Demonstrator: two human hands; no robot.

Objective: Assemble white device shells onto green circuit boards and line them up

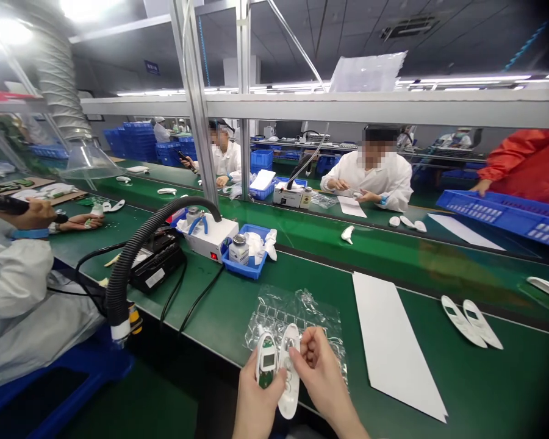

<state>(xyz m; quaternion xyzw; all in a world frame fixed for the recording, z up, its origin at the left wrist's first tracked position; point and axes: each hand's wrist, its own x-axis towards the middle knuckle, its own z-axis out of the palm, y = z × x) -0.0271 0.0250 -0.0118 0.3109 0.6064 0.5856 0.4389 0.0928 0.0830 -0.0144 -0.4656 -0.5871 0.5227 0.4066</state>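
My left hand (pixel 256 396) is closed around a white plastic housing half with a green circuit board (pixel 268 361) and a small rectangular display in it. Its thumb also presses on the lower part of a long oval white plastic cover (pixel 289 399), held upright beside the housing. My right hand (pixel 322 372) pinches the upper part of this cover, thumb on the face and fingers curled at its edge. Whether something small sits between those fingers is hidden. Behind both hands a clear plastic blister sheet (pixel 297 305) lies on the green bench (pixel 205 305).
White cardboard (pixel 393 341) and two white covers (pixel 469 323) lie to the right. A blue tray (pixel 242 268) with a bottle, a white box (pixel 210 238) and a black hose (pixel 123 262) stand left. Beyond runs a green conveyor (pixel 302 222); co-workers sit across and at left.
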